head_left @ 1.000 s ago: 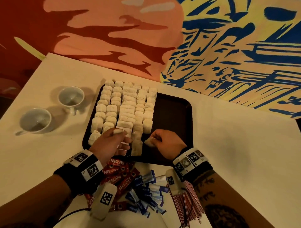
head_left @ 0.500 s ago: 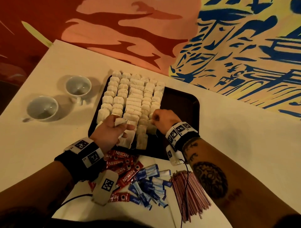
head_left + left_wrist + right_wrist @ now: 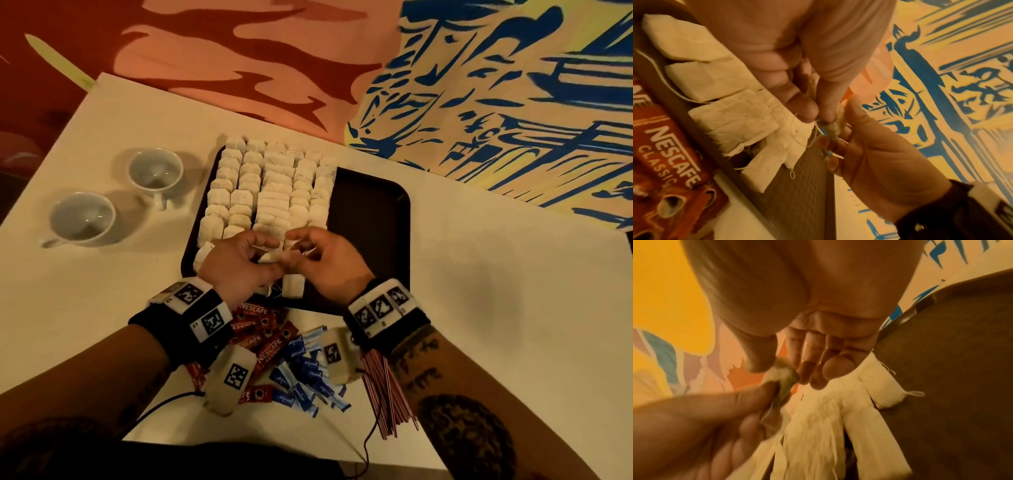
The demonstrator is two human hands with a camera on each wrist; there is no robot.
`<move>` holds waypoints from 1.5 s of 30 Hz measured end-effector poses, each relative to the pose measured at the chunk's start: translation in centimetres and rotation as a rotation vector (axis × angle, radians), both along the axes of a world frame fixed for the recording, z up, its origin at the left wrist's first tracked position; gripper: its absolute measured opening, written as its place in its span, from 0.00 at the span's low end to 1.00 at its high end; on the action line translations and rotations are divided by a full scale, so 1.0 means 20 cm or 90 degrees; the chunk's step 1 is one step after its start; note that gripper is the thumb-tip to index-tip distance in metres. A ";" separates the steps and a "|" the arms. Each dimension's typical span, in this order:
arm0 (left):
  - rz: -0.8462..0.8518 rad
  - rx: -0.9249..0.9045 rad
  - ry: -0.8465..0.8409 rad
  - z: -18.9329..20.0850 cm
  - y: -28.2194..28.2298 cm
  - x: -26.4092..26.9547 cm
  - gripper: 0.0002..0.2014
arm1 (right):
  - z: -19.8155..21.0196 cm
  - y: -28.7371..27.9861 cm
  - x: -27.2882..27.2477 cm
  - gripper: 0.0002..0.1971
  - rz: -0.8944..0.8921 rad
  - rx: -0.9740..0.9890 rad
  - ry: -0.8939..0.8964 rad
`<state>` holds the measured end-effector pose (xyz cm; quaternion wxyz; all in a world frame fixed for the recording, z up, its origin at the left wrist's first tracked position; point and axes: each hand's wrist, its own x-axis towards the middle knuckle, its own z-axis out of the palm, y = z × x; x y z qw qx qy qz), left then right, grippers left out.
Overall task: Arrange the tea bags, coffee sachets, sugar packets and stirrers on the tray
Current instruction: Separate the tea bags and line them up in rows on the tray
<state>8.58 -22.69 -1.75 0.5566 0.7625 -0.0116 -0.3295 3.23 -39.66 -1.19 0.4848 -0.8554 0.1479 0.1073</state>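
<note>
A dark tray [image 3: 370, 222] holds several rows of white tea bags [image 3: 274, 195] on its left half; its right half is bare. Over the tray's near edge my left hand [image 3: 263, 253] and right hand [image 3: 301, 246] meet. Both pinch one small tea bag [image 3: 272, 265] between them. In the left wrist view that tea bag [image 3: 833, 129] sits between my left fingertips [image 3: 826, 113] and the right thumb. The right wrist view shows the tea bag [image 3: 782, 378] pinched under my right thumb. Red coffee sachets [image 3: 270, 349], blue sugar packets [image 3: 308, 370] and red stirrers [image 3: 387, 394] lie on the table near me.
Two white cups [image 3: 156, 171] [image 3: 82, 219] stand left of the tray on the pale table [image 3: 479, 291]. A painted wall runs behind the table's far edge. A cable [image 3: 161, 402] trails from my left wrist along the table's near edge.
My right hand has come back from the tea bag rows toward the left hand. Both hands now meet over the tray's near edge with one tea bag pinched between them.
</note>
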 end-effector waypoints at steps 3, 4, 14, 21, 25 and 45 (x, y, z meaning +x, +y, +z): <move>-0.004 0.034 -0.026 0.01 -0.01 -0.02 0.20 | -0.06 0.06 -0.08 0.02 -0.079 0.023 -0.034; 0.012 0.030 -0.017 0.01 -0.01 -0.02 0.19 | -0.08 0.07 -0.11 0.02 -0.129 0.056 -0.045; -0.138 0.124 -0.160 -0.02 -0.04 -0.11 0.07 | -0.08 0.08 -0.25 0.06 -0.219 0.160 -0.077; -0.194 0.114 -0.160 -0.03 -0.03 -0.14 0.19 | -0.07 0.08 -0.25 0.09 -0.195 0.117 -0.058; -0.224 0.132 -0.153 -0.06 -0.01 -0.14 0.21 | -0.07 0.06 -0.26 0.07 -0.095 0.062 -0.004; -0.062 0.177 -0.096 -0.10 0.30 -0.07 0.07 | -0.27 -0.20 0.11 0.06 -0.048 -0.203 0.166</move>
